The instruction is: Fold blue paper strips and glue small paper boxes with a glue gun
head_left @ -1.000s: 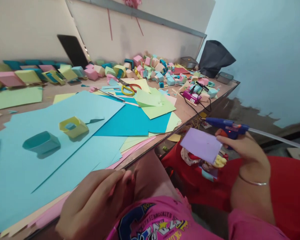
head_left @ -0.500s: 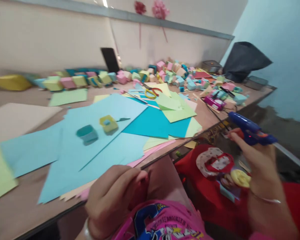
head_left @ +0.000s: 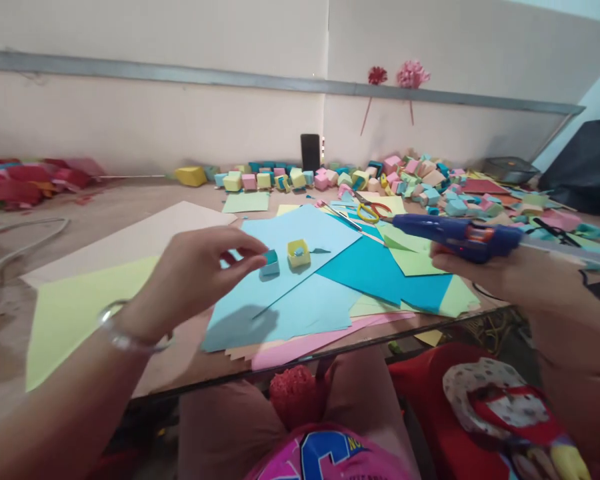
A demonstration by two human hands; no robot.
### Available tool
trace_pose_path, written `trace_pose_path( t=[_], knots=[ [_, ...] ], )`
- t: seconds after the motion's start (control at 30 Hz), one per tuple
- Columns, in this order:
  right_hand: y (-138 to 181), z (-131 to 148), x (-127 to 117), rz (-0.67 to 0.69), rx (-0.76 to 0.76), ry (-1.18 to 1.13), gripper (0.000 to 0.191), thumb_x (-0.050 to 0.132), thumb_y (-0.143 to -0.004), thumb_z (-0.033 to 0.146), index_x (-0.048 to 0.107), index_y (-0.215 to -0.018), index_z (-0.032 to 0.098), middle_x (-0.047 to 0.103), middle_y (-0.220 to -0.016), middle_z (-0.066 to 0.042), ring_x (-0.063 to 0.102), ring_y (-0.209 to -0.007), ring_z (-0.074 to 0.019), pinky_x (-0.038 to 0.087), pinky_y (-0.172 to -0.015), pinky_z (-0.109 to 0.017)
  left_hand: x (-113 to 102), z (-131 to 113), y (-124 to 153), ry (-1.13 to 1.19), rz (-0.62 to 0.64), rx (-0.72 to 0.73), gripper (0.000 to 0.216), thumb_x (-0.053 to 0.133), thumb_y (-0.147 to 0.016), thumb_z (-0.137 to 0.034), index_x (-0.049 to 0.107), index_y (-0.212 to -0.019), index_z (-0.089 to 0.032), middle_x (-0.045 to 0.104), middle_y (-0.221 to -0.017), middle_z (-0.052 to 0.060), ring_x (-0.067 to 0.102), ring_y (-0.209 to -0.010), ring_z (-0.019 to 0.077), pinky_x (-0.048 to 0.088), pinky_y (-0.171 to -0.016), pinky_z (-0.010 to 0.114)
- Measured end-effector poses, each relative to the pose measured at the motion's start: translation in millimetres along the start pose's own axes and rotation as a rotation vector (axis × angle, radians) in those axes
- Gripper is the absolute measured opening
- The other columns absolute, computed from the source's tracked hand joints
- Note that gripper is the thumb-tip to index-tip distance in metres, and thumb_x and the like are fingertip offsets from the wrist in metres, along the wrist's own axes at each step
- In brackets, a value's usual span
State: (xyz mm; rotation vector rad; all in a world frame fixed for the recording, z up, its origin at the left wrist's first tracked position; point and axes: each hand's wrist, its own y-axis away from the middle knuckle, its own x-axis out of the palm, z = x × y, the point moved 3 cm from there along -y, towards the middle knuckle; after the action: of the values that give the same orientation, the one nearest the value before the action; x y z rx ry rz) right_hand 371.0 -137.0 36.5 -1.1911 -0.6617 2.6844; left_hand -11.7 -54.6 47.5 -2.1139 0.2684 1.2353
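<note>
In the head view, my left hand (head_left: pixel 205 277) reaches over the table, with thumb and index finger closed at the left edge of a small open blue paper box (head_left: pixel 270 265). Just right of it, a yellow paper box (head_left: pixel 299 254) sits with a small blue piece inside. Both boxes rest on light blue paper sheets (head_left: pixel 300 300). My right hand (head_left: pixel 500 277) grips a blue hot glue gun (head_left: pixel 450 233), its nozzle pointing left above the table. A clear glue stick (head_left: pixel 575 251) sticks out of the gun's back.
Behind lie yellow-handled scissors (head_left: pixel 370 210), a row of folded paper cubes (head_left: pixel 265 179), a larger heap of them (head_left: pixel 430 180) and a leaning phone (head_left: pixel 311 152). Red paper pieces (head_left: pixel 30 183) are at far left. A red-covered seat (head_left: pixel 425 400) stands below the table edge.
My left hand has moved from my lap up to the blue box. My right hand has lifted the glue gun over the table, and the view has turned left.
</note>
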Motion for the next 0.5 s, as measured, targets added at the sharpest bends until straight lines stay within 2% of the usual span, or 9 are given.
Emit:
trace_pose_path(
  t=[0.1, 0.13, 0.2, 0.27, 0.37, 0.5],
  knots=[
    [-44, 26, 28, 0.154, -0.037, 0.078, 0.017, 0.071, -0.077, 0.043, 0.07, -0.079, 0.026, 0.06, -0.059, 0.002, 0.056, -0.052, -0.0162, 0.043, -0.043, -0.028, 22, 14, -32, 0.244, 0.172, -0.094, 0.016, 0.067, -0.075, -0.037, 0.075, -0.082, -0.025, 0.073, -0.095, 0.003, 0.067, -0.084, 0.0191, 0.055, -0.074, 0.032],
    [-56, 35, 37, 0.211, -0.071, 0.112, 0.019, 0.069, -0.078, 0.044, 0.07, -0.08, 0.026, 0.059, -0.058, 0.002, 0.056, -0.053, -0.0155, 0.043, -0.044, -0.028, 30, 16, -39, 0.287, 0.195, -0.117, 0.017, 0.068, -0.073, -0.036, 0.075, -0.082, -0.024, 0.073, -0.099, 0.004, 0.067, -0.092, 0.0209, 0.055, -0.078, 0.034],
    [-78, 48, 53, 0.238, -0.131, 0.133, 0.024, 0.067, -0.077, 0.047, 0.071, -0.086, 0.025, 0.062, -0.062, 0.003, 0.058, -0.058, -0.0155, 0.045, -0.049, -0.027, 45, 19, -48, 0.303, 0.203, -0.16, 0.02, 0.073, -0.068, -0.035, 0.076, -0.084, -0.024, 0.071, -0.106, 0.006, 0.064, -0.103, 0.0245, 0.054, -0.083, 0.037],
    [-92, 53, 67, 0.258, -0.135, 0.143, 0.028, 0.067, -0.076, 0.046, 0.072, -0.092, 0.024, 0.066, -0.069, 0.001, 0.061, -0.065, -0.0167, 0.047, -0.054, -0.028, 54, 20, -50, 0.26, 0.181, -0.177, 0.022, 0.077, -0.064, -0.033, 0.077, -0.084, -0.023, 0.07, -0.11, 0.007, 0.063, -0.106, 0.0266, 0.05, -0.092, 0.043],
    [-101, 48, 84, 0.276, -0.029, 0.196, 0.024, 0.067, -0.073, 0.045, 0.071, -0.079, 0.022, 0.064, -0.065, 0.0, 0.06, -0.062, -0.0187, 0.046, -0.052, -0.03, 64, 24, -45, 0.217, 0.123, -0.197, 0.02, 0.081, -0.062, -0.03, 0.078, -0.081, -0.023, 0.068, -0.116, 0.007, 0.062, -0.108, 0.0279, 0.043, -0.102, 0.047],
    [-98, 33, 101, 0.322, 0.1, 0.203, 0.021, 0.065, -0.072, 0.041, 0.063, -0.064, 0.022, 0.058, -0.056, 0.0, 0.054, -0.052, -0.0174, 0.04, -0.043, -0.029, 75, 30, -38, 0.217, 0.077, -0.241, 0.012, 0.081, -0.065, -0.028, 0.078, -0.076, -0.026, 0.068, -0.115, 0.005, 0.061, -0.111, 0.0285, 0.04, -0.105, 0.05]
  ],
)
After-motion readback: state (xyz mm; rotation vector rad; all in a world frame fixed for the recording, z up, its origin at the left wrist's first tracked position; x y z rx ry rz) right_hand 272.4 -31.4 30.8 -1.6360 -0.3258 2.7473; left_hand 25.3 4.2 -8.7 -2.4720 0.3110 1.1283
